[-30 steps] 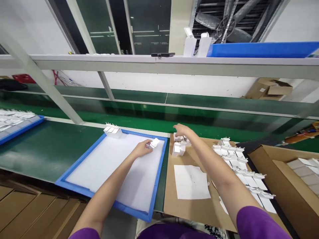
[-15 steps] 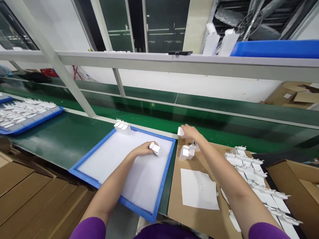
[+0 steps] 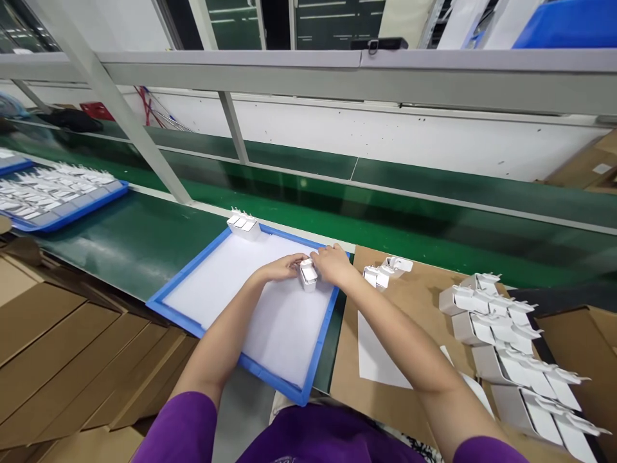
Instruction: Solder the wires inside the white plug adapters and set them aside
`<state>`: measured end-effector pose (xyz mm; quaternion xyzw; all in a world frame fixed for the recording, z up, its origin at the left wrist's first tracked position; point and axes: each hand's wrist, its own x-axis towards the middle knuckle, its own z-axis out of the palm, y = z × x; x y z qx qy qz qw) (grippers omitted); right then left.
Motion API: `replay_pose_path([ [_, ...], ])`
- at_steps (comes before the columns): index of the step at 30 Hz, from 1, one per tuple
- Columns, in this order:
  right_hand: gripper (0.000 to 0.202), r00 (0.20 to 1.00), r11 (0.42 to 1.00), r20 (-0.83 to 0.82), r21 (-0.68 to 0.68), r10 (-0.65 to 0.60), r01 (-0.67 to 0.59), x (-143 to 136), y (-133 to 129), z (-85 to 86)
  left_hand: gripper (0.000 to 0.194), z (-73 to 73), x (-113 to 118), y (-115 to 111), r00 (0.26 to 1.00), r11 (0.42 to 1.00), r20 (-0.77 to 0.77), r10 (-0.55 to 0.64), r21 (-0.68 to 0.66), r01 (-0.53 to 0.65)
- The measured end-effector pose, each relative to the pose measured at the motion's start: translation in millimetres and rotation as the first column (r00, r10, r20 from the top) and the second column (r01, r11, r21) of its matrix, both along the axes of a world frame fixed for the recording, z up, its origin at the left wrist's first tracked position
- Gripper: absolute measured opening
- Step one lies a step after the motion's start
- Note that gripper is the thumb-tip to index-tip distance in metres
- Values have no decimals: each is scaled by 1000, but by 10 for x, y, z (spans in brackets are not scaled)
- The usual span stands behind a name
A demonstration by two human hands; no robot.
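Note:
Above the lined tray (image 3: 190, 325), a small white box (image 3: 308, 278) sits between my two hands. My left hand (image 3: 282, 267) grips it from the left with the fingertips. My right hand (image 3: 332, 263) has its fingers bent and pressed against the upper right side of the same box; whether a second piece is under them is hidden. At the tray's far left corner stands a short row of white boxes (image 3: 245, 226) with raised flaps. To the right of my right hand, a few more white boxes (image 3: 378, 276) rest on a cardboard sheet (image 3: 419, 296).
Rows of flapped white boxes (image 3: 501, 334) cover the cardboard's right side, near an open carton (image 3: 578, 341). White paper (image 3: 378, 354) lies under my right forearm. A full blue tray (image 3: 62, 218) stands left. Brown cartons (image 3: 62, 360) are stacked lower left.
My right hand has moved left from the cardboard's far edge to the box in my left hand, bringing a white piece along. The view has tilted downward.

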<state>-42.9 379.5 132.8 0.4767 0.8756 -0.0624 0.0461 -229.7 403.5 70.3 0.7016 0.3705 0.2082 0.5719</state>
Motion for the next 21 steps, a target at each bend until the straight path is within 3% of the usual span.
replay_pose_path([
  [6, 70, 933, 992, -352, -119, -71, 31, 284, 12, 23, 47, 117, -18, -81, 998, 998, 35, 51, 19, -52],
  [11, 53, 785, 965, -570, -225, -241, 133, 465, 54, -281, 40, 124, 95, -123, 994, 994, 24, 108, 11, -109],
  [14, 41, 686, 957, -672, -252, -280, 144, 485, 59, -446, 40, 133, 104, -119, 992, 992, 17, 127, 4, -127],
  [21, 25, 546, 960, -790, -245, -277, 133, 429, 70, -582, 41, 157, 87, -119, 993, 993, -10, 115, -20, -115],
])
